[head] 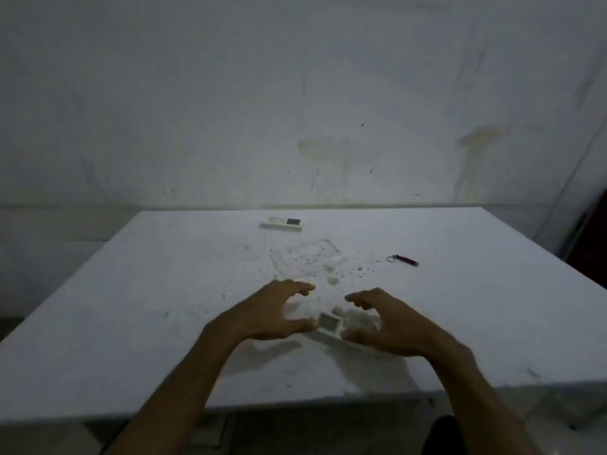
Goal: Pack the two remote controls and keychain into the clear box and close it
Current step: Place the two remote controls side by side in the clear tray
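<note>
Both my hands hover low over the white counter (131, 307), left hand (269, 315) and right hand (394, 326), fingers spread and curved, holding nothing. Between them lies a small white remote control with a grey screen (330, 326). Farther, the clear plastic box (305, 257) lies open. Beyond it rests a second white remote control (281, 223); a dark red keychain with metal ring (403, 259) lies to the right.

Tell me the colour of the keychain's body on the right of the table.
Dark red to magenta, with a silver ring; the keychain shows best in the head view.
</note>
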Motion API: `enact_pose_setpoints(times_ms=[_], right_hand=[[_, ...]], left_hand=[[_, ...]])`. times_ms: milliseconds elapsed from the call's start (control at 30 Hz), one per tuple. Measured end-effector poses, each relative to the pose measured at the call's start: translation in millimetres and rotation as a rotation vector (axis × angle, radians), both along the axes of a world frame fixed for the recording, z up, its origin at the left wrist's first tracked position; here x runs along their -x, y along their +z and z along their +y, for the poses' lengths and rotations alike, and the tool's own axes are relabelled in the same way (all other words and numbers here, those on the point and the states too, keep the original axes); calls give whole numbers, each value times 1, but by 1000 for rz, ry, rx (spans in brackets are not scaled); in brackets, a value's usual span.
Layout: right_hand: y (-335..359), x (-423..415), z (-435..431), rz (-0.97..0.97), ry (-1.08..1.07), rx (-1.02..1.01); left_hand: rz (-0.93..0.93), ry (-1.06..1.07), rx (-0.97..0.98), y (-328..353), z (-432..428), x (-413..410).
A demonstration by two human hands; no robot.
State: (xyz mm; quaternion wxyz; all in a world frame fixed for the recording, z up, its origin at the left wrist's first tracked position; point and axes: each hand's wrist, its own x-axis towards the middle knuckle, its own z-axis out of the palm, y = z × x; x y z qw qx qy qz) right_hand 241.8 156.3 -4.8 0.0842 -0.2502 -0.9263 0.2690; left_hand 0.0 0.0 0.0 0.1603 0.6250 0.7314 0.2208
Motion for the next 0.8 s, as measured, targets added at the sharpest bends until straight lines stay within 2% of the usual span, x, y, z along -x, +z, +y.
enact_pose_setpoints(times_ms=[100,300,567,633,733,800], right_hand=[[-17,-11,-5,-31,-33,-49],[-44,-20,-16,191,-45,-100],[-44,-18,-18,194,-13,-156],[-42,-16,-15,179,5,-148],[-31,-9,-6,214,-6,-62],[-20,0,3,254,-28,-43]], left_hand=[[34,4,32,-16,-3,-11],[-85,55,-228,-43,-7,-22],[-98,79,-256,-47,-6,-22],[-178,72,-212,-45,-3,-19],[-390,248,-294,-30,13,-9],[-361,450,-417,-19,31,6]])
